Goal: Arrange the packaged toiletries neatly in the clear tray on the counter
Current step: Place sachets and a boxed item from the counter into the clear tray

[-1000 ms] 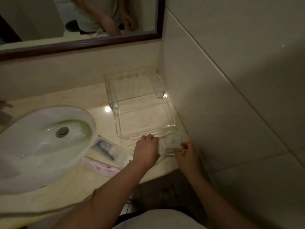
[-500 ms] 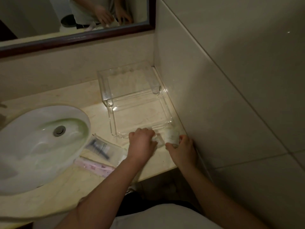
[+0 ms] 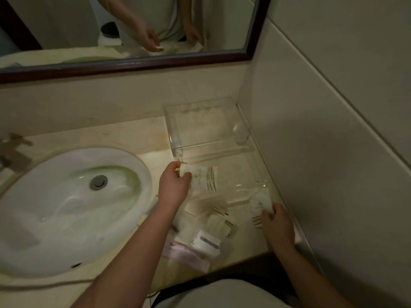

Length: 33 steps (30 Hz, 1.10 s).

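The clear tray (image 3: 222, 150) stands in the counter's back right corner, against the tiled wall. My left hand (image 3: 173, 187) grips a white packet with gold stripes (image 3: 203, 177) over the tray's front left part. My right hand (image 3: 275, 223) holds a second white packet (image 3: 260, 200) at the tray's front right corner. Several more packets lie on the counter in front of the tray: a gold-striped one (image 3: 221, 222), a white one with a grey bar (image 3: 206, 242) and a pink one (image 3: 186, 255).
A white oval sink (image 3: 66, 205) with a metal drain fills the left of the counter. A dark-framed mirror (image 3: 142, 63) runs along the back wall. The tiled side wall (image 3: 322, 152) stands close on the right. The counter's front edge (image 3: 244, 257) is near the packets.
Both hands were together at the tray's front edge. Now they are apart, each with a packet; the left has moved over the tray's front left. The camera has tilted.
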Motion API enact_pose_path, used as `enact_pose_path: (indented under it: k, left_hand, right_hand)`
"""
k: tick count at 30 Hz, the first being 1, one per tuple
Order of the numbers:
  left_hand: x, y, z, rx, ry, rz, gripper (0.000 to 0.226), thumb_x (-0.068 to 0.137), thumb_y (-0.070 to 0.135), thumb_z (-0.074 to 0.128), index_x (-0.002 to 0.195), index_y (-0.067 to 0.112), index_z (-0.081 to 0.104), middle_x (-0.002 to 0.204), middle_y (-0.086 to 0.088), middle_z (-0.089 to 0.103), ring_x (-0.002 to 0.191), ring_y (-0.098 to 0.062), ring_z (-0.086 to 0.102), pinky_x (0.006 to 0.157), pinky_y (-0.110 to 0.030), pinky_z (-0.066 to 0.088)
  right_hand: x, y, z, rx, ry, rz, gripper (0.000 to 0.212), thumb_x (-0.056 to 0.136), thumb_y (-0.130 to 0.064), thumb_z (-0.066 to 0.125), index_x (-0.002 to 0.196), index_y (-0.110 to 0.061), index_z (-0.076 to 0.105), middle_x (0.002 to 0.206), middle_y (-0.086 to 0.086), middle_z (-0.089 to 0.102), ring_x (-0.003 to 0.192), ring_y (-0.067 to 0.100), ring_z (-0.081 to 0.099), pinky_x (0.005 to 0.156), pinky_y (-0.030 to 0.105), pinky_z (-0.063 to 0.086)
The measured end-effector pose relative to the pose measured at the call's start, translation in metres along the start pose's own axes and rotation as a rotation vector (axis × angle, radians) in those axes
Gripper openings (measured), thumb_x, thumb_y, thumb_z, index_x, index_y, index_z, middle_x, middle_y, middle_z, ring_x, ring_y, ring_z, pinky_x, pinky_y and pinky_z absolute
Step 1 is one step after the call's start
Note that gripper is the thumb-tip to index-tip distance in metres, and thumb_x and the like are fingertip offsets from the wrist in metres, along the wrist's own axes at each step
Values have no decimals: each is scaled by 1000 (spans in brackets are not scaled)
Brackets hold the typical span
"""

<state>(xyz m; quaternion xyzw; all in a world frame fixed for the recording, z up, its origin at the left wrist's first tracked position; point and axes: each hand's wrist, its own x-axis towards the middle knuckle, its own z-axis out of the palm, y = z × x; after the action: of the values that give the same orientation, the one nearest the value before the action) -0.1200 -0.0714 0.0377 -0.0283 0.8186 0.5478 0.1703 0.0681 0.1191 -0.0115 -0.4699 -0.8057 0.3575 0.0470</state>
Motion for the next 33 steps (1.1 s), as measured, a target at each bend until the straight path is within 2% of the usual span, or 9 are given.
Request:
enact_pose_path:
  k: [4,7,12,14,16,19,22,28,33]
  left_hand:
    - [17,-3,15,110,-40,77,32,85,8,58,117,13,55,107,-9,66,94,-27,65,78,-39,56]
    - [23,-4,33,269,-82,155,43,86,4,53,128,10,49,108,-13,64,97,-30,62,76,-33,50]
    - [24,-8,48,602,-69,293,37,83,-6,49,118,5,51,108,-17,59,95,-35,58,68,-34,40]
    - [22,-12,52,706,-48,337,39,78,-8,50,116,2,53,112,-21,53,100,-36,51,75,-38,44]
    - [22,-16,56,778,-44,436,42,74,-4,56,115,0,57,118,-26,52,111,-41,48,89,-44,44]
    - [15,-21,57,906,-265,570,50,83,14,55,133,8,52,146,-21,42,139,-42,30,114,-49,27]
    - [9,-31,55,997,-512,603,52,100,41,31,148,20,33,161,-8,21,149,-31,10,119,-47,16]
    - [0,-38,47,1106,-536,582,62,99,52,27,152,22,21,164,-6,6,150,-29,0,120,-47,11]
    - [-1,-38,47,1120,-533,575,63,99,54,24,153,22,18,164,-5,2,150,-28,-4,121,-47,8]
  right_hand:
    - [-16,-9,-12,138,22,34,9,93,-15,53,93,-14,62,86,5,67,78,24,61,66,32,46]
    - [-20,-21,-25,202,17,0,14,92,-15,55,81,-22,60,77,-1,67,74,19,64,63,30,47]
    - [-1,-44,-39,227,4,-51,10,90,-13,58,87,-21,61,80,-2,68,74,16,64,60,23,45]
    - [11,-55,-39,205,-7,-69,15,89,-12,59,97,-24,58,87,-7,66,76,9,63,61,18,44]
    - [24,-65,-39,179,-22,-114,23,87,-11,60,104,-26,56,88,-12,64,75,1,61,64,21,45]
    - [50,-81,-35,24,-64,-231,18,88,-13,58,104,-23,62,84,-8,64,74,10,59,70,23,40]
    - [82,-97,-23,-216,-159,-334,19,89,-16,52,103,-22,64,91,2,70,84,22,63,72,28,46]
    - [119,-118,3,-595,-317,-466,27,86,-19,47,101,-30,67,108,3,70,98,25,63,82,34,52]
    - [112,-115,14,-679,-178,-589,33,83,-30,62,116,-23,59,119,6,61,112,28,52,92,38,44]
